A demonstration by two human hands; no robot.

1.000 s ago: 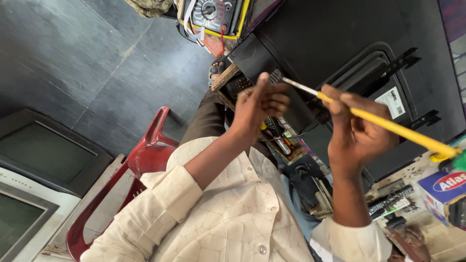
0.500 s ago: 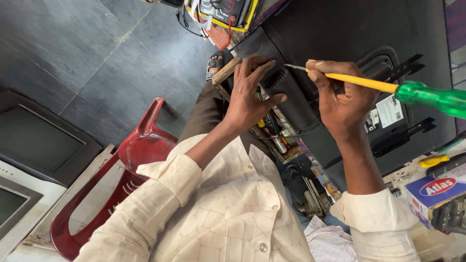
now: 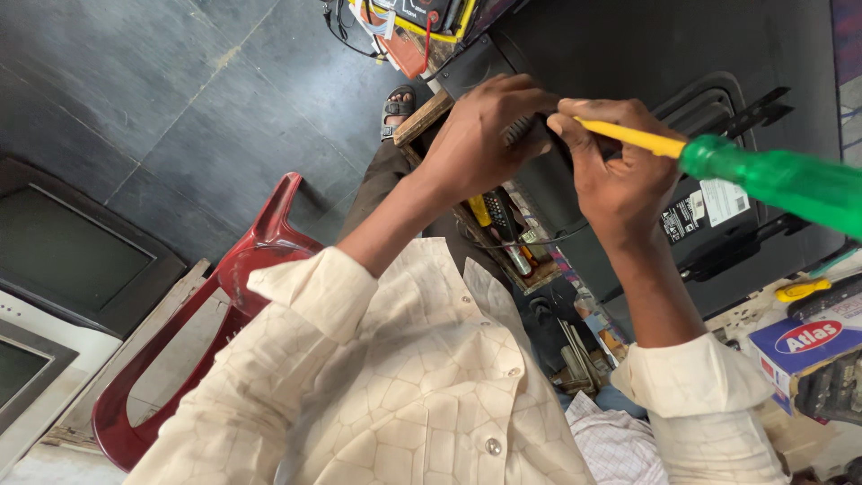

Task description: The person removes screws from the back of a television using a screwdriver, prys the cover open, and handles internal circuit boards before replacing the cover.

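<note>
At the rear edge of the black casing [image 3: 628,54], near frame centre-top, a screwdriver [image 3: 718,162] is held w/ its tip hidden under the two hands. Its long axis is seen running from the hidden tip, out along the yellow shaft, to the green handle at far right of frame, tilted slightly downward that way. The shaft is pinched low down, close to the tip, by the right hand [image 3: 615,175]; fingers are closed round it, handle left free & untouched. The left hand [image 3: 480,135] is laid just beside, curled over the casing's edge & touching the right one; whether anything small is gripped under it can't be told. So the tip end lies between both hands, w/ the right one nearer the shaft, and the handle is well apart from either.

Below the hands, a tray of small parts [image 3: 507,238] is seen by the knee. A red plastic chair [image 3: 242,287] stands on the left, w/ old monitors [image 3: 72,260] beyond it. A blue-white box [image 3: 804,346] sits at lower right.
</note>
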